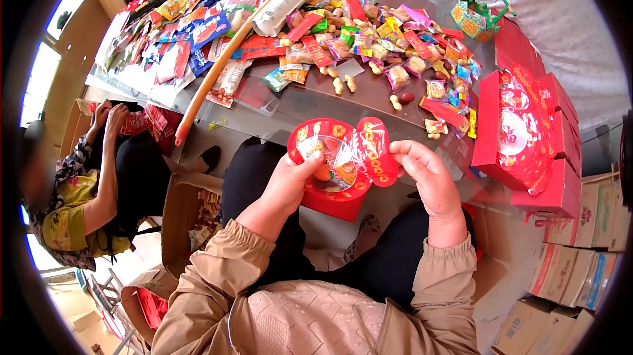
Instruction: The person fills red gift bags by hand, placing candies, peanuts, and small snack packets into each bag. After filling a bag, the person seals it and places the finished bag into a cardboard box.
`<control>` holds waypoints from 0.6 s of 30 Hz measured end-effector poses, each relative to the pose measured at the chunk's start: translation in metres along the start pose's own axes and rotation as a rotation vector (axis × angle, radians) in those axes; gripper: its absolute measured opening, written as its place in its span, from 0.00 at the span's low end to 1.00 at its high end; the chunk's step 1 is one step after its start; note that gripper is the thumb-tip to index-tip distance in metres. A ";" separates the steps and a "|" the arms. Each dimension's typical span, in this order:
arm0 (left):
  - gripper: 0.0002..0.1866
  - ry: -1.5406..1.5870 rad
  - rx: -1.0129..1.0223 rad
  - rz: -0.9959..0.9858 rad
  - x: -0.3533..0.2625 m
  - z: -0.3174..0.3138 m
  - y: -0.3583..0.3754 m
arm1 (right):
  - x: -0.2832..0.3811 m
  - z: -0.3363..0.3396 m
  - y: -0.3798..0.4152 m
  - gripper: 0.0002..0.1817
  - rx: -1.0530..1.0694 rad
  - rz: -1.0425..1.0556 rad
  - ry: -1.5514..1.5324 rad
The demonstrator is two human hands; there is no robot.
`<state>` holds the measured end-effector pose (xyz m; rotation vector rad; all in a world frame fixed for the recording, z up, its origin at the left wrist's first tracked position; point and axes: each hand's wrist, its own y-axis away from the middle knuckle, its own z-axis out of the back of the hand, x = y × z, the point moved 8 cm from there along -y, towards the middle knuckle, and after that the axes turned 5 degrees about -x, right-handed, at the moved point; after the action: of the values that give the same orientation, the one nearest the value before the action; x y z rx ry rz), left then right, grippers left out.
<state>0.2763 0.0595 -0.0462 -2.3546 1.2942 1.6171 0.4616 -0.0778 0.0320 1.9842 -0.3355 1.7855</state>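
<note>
In front of me hangs a red gift pouch (335,129) with gold print and a clear round window, through which colourful snacks show. My left hand (285,180) grips its left side, thumb lying over the window. At the pouch's narrower right end, my right hand (427,174) pinches the edge between thumb and fingers. Just under the pouch, a red surface (336,208) shows between my knees, partly hidden. Beyond my hands, the glass-topped table (264,81) carries loose peanuts (349,83) and small wrapped sweets (399,78).
An orange wooden stick (227,52) lies across the table beside a white packet (283,9). Flat snack bags cover the left side. Red boxes (484,137) hold filled pouches at right, near a green basket (478,19). Another person (99,190) sits left; cartons (564,269) stand right.
</note>
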 end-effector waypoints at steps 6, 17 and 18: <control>0.07 -0.004 -0.037 -0.005 -0.003 0.001 0.005 | -0.009 -0.004 -0.005 0.15 0.014 -0.013 0.043; 0.08 -0.009 0.038 -0.030 0.000 0.007 0.002 | -0.019 -0.011 -0.009 0.17 0.085 -0.096 0.001; 0.08 -0.004 0.034 -0.034 -0.003 0.005 0.002 | -0.021 -0.012 -0.010 0.17 0.125 -0.089 0.039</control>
<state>0.2709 0.0621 -0.0448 -2.3400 1.2632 1.5771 0.4526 -0.0659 0.0104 2.0119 -0.1233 1.8266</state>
